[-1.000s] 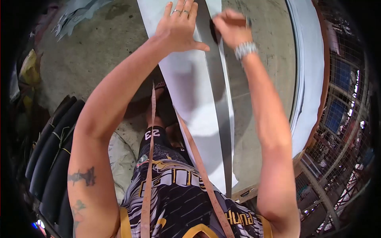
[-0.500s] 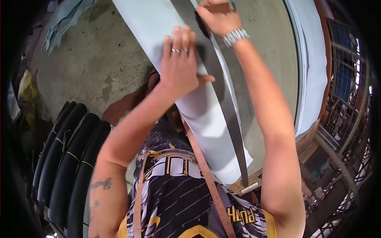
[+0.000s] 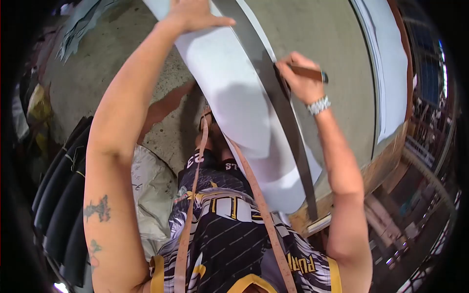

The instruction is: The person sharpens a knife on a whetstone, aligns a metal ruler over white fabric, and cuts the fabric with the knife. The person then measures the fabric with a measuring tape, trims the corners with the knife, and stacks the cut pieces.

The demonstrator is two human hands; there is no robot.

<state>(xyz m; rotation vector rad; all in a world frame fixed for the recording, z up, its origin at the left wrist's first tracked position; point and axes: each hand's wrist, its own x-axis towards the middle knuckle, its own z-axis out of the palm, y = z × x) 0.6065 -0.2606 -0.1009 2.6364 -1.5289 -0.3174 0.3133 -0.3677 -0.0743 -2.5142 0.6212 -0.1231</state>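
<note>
A long white sheet (image 3: 229, 93) runs from the top of the view down toward my body, with a dark grey strip (image 3: 273, 93) lying along its right side. My left hand (image 3: 195, 14) rests flat on the sheet near the top, thumb stretched toward the strip; its fingertips are cut off by the frame. At the strip's right edge, my right hand (image 3: 302, 78) is closed around a brown pen-like tool (image 3: 307, 73), its tip hidden. A measuring tape (image 3: 254, 183) hangs down both sides of my chest.
Black rolls (image 3: 63, 190) and a white sack (image 3: 149, 195) are at the lower left. Stacked pale sheets (image 3: 386, 73) line the table's right side, beside a metal mesh structure (image 3: 430, 97). Light blue scraps (image 3: 80, 29) lie at the upper left.
My left hand has moved up along the sheet, away from my body. My right hand, still holding the tool, has come down and to the right along the strip.
</note>
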